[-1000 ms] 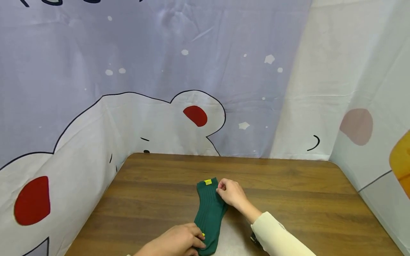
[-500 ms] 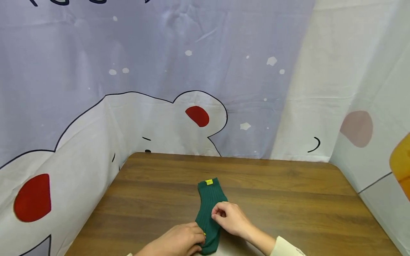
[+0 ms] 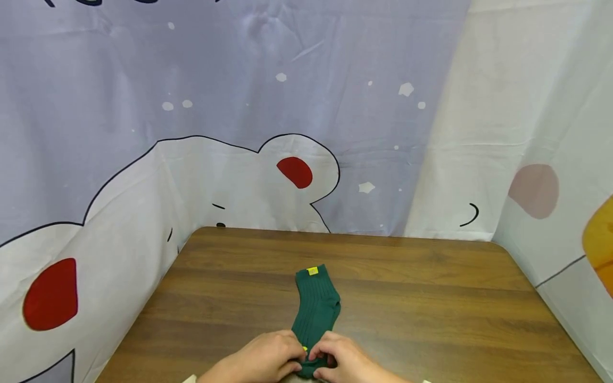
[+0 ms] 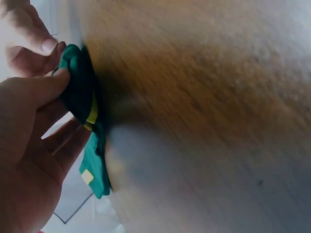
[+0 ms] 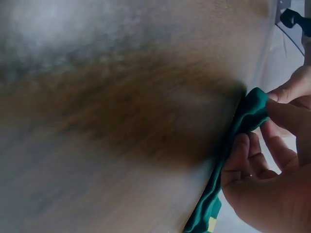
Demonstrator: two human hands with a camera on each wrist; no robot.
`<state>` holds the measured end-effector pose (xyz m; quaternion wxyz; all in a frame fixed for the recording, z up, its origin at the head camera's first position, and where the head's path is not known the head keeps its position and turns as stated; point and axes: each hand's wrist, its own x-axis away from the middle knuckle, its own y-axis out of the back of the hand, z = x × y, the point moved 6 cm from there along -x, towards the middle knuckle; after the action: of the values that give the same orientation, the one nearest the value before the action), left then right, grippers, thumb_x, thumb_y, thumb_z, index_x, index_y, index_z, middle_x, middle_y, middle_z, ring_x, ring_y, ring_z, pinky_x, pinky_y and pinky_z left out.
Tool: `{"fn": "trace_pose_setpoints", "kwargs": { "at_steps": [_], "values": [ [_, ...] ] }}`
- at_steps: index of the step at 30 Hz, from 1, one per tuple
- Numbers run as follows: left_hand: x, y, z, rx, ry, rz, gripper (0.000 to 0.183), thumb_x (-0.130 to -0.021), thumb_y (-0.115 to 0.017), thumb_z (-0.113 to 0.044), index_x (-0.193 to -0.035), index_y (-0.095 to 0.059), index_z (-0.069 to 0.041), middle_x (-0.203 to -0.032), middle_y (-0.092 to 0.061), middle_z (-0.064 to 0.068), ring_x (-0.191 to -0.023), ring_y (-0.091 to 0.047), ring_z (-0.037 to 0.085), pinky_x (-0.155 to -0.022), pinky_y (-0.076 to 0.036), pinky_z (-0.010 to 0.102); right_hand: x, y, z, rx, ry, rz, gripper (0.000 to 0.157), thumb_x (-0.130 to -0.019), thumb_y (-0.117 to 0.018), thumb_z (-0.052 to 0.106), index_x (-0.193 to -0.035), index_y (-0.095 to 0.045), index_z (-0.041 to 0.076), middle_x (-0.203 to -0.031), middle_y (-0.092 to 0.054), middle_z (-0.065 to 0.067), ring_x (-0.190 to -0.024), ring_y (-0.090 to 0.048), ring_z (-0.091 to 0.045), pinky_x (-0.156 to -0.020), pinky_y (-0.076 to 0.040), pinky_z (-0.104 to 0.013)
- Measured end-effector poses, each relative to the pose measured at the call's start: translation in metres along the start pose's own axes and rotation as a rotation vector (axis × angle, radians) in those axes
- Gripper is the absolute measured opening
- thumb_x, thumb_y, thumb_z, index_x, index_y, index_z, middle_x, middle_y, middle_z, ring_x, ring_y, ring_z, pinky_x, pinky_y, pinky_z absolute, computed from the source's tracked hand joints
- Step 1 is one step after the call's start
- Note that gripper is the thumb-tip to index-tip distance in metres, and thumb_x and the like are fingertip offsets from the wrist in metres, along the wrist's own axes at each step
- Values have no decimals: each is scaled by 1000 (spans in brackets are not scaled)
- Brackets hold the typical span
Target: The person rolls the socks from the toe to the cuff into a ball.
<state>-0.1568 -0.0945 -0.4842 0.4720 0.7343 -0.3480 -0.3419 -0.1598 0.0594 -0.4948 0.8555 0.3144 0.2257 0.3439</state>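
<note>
Green ribbed socks (image 3: 316,303) lie lengthwise on the wooden table in the head view, cuff pointing away. A yellow label (image 3: 313,271) marks the far cuff, and a second yellow patch (image 3: 304,348) peeks out by the left fingers. My left hand (image 3: 263,356) pinches the near end from the left; in the left wrist view its thumb presses the bunched green fabric (image 4: 80,92). From the right, my right hand (image 3: 351,361) pinches the same end between thumb and curled fingers. The right wrist view shows the fabric (image 5: 252,109) folded up at the thumb.
The brown wooden table (image 3: 431,298) reaches back to a printed cloth backdrop (image 3: 230,181) with cartoon shapes. Cloth also hangs along the left and right sides. Pale sleeve cuffs show at the bottom of the head view.
My right hand has come down from the far cuff, along the socks, to the near end beside the left hand. The left hand stays at that end; the socks' near end is now bunched.
</note>
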Motion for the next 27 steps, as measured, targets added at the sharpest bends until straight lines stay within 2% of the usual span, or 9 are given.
{"fn": "trace_pose_setpoints", "kwargs": {
  "at_steps": [4,7,11,15,22,27],
  "values": [
    [2,0,3,51,2,46,14,-89,-79,-20,-98,-70,-23,-95,-63,-17,-89,-53,-7,-75,-43,7,-2,-5,-5,56,-110,51,20,-87,-81,22,-106,-74,20,-92,-54,13,-77,-47,4,-68,-46,-16],
    [2,-1,5,40,-9,69,22,-85,-81,-15,-99,-67,-22,-95,-60,-16,-84,-50,-6,-73,-41,6,-3,-9,-7,106,-178,87,21,-85,-83,25,-104,-75,21,-90,-50,15,-76,-44,4,-68,-44,-17],
    [2,-3,5,-23,-21,76,18,-87,-80,-19,-97,-65,-22,-91,-55,-16,-78,-44,-5,-68,-38,5,-6,-11,-5,181,-186,112,20,-84,-84,27,-100,-74,22,-87,-48,15,-73,-42,3,-65,-42,-16],
    [2,-5,5,-50,-12,84,12,-92,-76,-24,-96,-65,-21,-90,-53,-16,-79,-43,-5,-66,-37,6,-10,-13,-4,254,-165,107,12,-86,-81,29,-93,-74,23,-84,-50,17,-74,-43,3,-65,-42,-17],
    [1,-4,7,-59,-30,40,7,-96,-70,-23,-91,-67,-20,-88,-52,-15,-80,-41,-4,-69,-36,4,-13,-13,-9,167,-194,65,7,-90,-79,25,-87,-75,21,-82,-53,18,-74,-45,5,-65,-44,-17],
    [-2,-4,14,-5,22,43,9,-96,-69,-21,-87,-70,-21,-87,-51,-16,-81,-41,-5,-70,-38,6,-13,-12,-14,88,-246,50,8,-93,-75,23,-87,-74,17,-82,-51,17,-72,-45,4,-64,-44,-18]
  ]
}}
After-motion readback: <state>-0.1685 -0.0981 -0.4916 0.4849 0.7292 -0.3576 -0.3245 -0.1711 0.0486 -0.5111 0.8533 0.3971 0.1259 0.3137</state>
